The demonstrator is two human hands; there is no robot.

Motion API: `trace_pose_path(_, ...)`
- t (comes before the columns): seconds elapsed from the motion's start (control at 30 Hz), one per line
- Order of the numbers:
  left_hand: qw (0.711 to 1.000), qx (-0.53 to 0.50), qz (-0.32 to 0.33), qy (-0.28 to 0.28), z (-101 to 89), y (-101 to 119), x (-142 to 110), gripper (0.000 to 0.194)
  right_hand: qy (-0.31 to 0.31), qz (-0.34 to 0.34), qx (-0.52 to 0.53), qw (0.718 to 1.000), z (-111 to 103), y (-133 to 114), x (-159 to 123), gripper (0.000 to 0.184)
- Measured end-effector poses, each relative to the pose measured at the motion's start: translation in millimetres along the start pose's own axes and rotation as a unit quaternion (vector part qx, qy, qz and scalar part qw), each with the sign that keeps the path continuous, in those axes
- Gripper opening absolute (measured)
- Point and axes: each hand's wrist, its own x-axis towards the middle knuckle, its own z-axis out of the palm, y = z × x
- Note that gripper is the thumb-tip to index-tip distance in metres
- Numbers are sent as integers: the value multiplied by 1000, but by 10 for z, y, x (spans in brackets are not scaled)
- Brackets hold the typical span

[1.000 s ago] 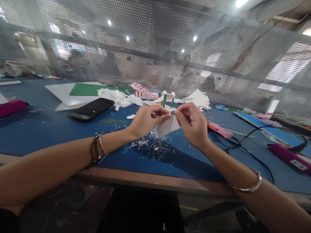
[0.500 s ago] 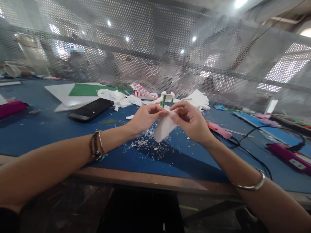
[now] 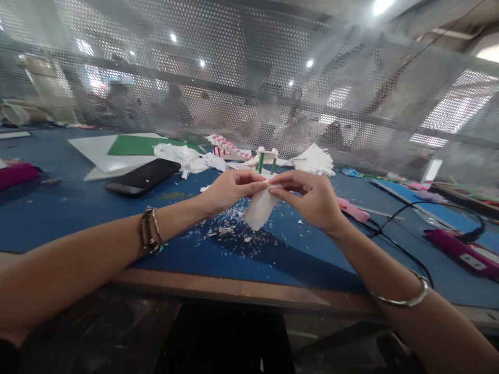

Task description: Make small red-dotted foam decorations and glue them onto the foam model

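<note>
A thin piece of white paper (image 3: pixel 259 210) hangs from the fingertips of both hands, above the blue tabletop. My left hand (image 3: pixel 236 191) pinches its top edge between thumb and fingers. Right beside it, my right hand (image 3: pixel 310 197) pinches the same edge, the two sets of fingertips nearly touching. Small white paper scraps (image 3: pixel 230 231) lie scattered below. Just behind the hands stands a small model piece with green posts (image 3: pixel 260 162) and a white top. A white and pink stepped model (image 3: pixel 228 146) sits behind it to the left.
A black phone (image 3: pixel 143 177) lies to the left, near crumpled white paper (image 3: pixel 185 157) and a green sheet (image 3: pixel 132 146). White paper strips (image 3: pixel 314 160) are stacked behind my right hand. At right are a pink glue gun (image 3: pixel 353 210), its black cable and a purple power strip (image 3: pixel 462 253).
My right hand's fingers have shifted slightly along the paper's top edge, and the paper hangs at a slightly different angle. The view has moved a little. Both hands keep their pinch.
</note>
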Motion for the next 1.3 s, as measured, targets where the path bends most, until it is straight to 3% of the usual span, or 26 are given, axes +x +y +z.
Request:
trace_pose_path(0.2,999,22,8,-26,-19,-12,16,5,-11,-77,-140,987,-44,-13,13,7)
trace_pose_path(0.37,997,65,33,-27,-28,-19,18,4,-26,-78,-180,980,-5,-7,13,8)
trace_pose_path(0.57,994,99,56,-8,2,-14,-2,5,-36,-25,-135,990,56,31,-11,8)
trace_pose_path(0.77,993,92,69,4,71,2,-38,14,29,-20,-96,995,109,43,-30,6)
trace_pose_path(1.03,981,158,99,44,86,6,-48,16,34,-15,-49,998,115,28,-31,5)
trace_pose_path(1.3,993,77,83,25,39,49,-40,11,31,52,77,995,69,11,6,5)
